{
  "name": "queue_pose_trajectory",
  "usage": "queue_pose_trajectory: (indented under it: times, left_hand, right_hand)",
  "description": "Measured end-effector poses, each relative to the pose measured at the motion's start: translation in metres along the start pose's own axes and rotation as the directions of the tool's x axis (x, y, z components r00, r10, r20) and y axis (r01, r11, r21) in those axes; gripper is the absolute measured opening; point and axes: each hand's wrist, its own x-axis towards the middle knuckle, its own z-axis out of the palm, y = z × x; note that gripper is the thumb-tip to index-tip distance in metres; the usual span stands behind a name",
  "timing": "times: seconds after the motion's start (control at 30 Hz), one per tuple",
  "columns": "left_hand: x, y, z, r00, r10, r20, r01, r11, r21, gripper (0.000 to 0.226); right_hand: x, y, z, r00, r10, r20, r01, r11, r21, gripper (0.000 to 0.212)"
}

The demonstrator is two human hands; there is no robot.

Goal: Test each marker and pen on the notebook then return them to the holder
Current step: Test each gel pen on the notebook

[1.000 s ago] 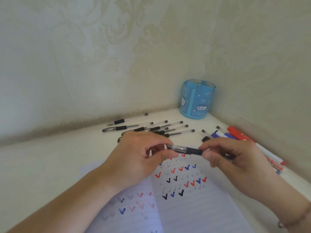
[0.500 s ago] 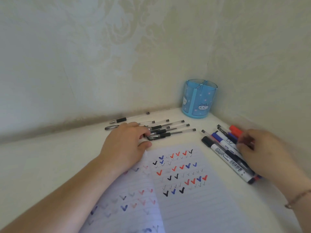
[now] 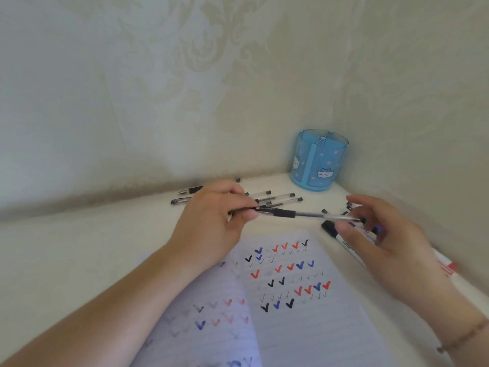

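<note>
pen (image 3: pixel 296 214): above notebook (image 3: pixel 304 308), level | left hand (image 3: pixel 211 221): pinches capped end | right hand (image 3: pixel 381 234): fingers spread loosely at far end, contact unclear | handling: light, stiff, smooth barrel likely slippery; take by black rubber grip | holder (image 3: pixel 318 165): back corner of worktop (image 3: pixel 66 255)

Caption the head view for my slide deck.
Left hand holds a gel pen toward the right hand above the notebook.

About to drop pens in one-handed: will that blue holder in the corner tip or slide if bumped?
The blue holder looks squat with a wider base ring, so it probably won't tip. It appears empty and thin plastic, so likely light enough to slide. The walls close behind it should stop it.
</note>
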Motion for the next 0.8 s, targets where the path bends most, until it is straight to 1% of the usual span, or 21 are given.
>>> queue_pose_trajectory:
  times: [0.07,0.1,0.13,0.17,0.2,0.23,0.3,0.37,0.47,0.53,0.6,0.7,0.8]
  left_hand:
    - [-0.004,0.007,0.0,1.0,0.005,0.0,-0.005,0.995,-0.103,0.016]
    - [-0.005,0.009,0.0,1.0,0.024,0.015,-0.022,0.993,-0.112,0.018]
    - [-0.007,0.011,0.0,0.998,0.048,0.041,-0.043,0.994,-0.105,0.019]
    - [-0.008,0.013,-0.001,0.994,0.076,0.072,-0.07,0.993,-0.09,0.021]
    - [-0.009,0.016,-0.002,0.989,0.109,0.104,-0.101,0.992,-0.072,0.025]
    - [-0.01,0.019,-0.002,0.98,0.147,0.132,-0.141,0.988,-0.055,0.027]
    - [-0.012,0.025,-0.004,0.952,0.236,0.197,-0.233,0.972,-0.038,0.029]
    - [-0.014,0.029,-0.006,0.92,0.287,0.269,-0.29,0.957,-0.029,0.033]
    - [-0.016,0.028,-0.007,0.913,0.282,0.296,-0.284,0.958,-0.034,0.036]
    - [-0.017,0.028,-0.005,0.918,0.264,0.297,-0.257,0.964,-0.061,0.036]
    - [-0.018,0.031,-0.005,0.913,0.276,0.301,-0.258,0.961,-0.098,0.032]
    - [-0.019,0.035,-0.007,0.89,0.286,0.354,-0.249,0.957,-0.147,0.029]
    - [-0.019,0.037,-0.011,0.865,0.29,0.409,-0.216,0.952,-0.216,0.025]
  right_hand:
    - [-0.002,-0.005,0.001,0.999,-0.04,0.027,0.036,0.99,0.137,0.033]
    - [-0.003,-0.008,0.002,0.997,-0.067,0.03,0.056,0.963,0.265,0.029]
    - [-0.006,-0.012,0.003,0.995,-0.091,0.039,0.067,0.909,0.412,0.023]
    - [-0.009,-0.016,0.005,0.992,-0.113,0.051,0.069,0.848,0.525,0.019]
    - [-0.011,-0.019,0.008,0.989,-0.139,0.058,0.077,0.802,0.593,0.021]
    - [-0.014,-0.021,0.011,0.985,-0.158,0.07,0.079,0.774,0.628,0.029]
    - [-0.018,-0.027,0.015,0.986,-0.157,0.06,0.076,0.734,0.675,0.041]
    - [-0.019,-0.029,0.017,0.991,-0.13,0.019,0.076,0.682,0.727,0.043]
    - [-0.015,-0.027,0.015,0.996,-0.084,0.017,0.038,0.613,0.789,0.044]
    - [-0.015,-0.027,0.015,0.994,-0.102,0.036,0.035,0.621,0.783,0.042]
    - [-0.017,-0.031,0.015,0.99,-0.128,0.067,0.034,0.656,0.754,0.04]
    - [-0.018,-0.035,0.016,0.979,-0.172,0.11,0.042,0.698,0.715,0.035]
    - [-0.018,-0.035,0.015,0.971,-0.216,0.106,0.066,0.663,0.745,0.027]
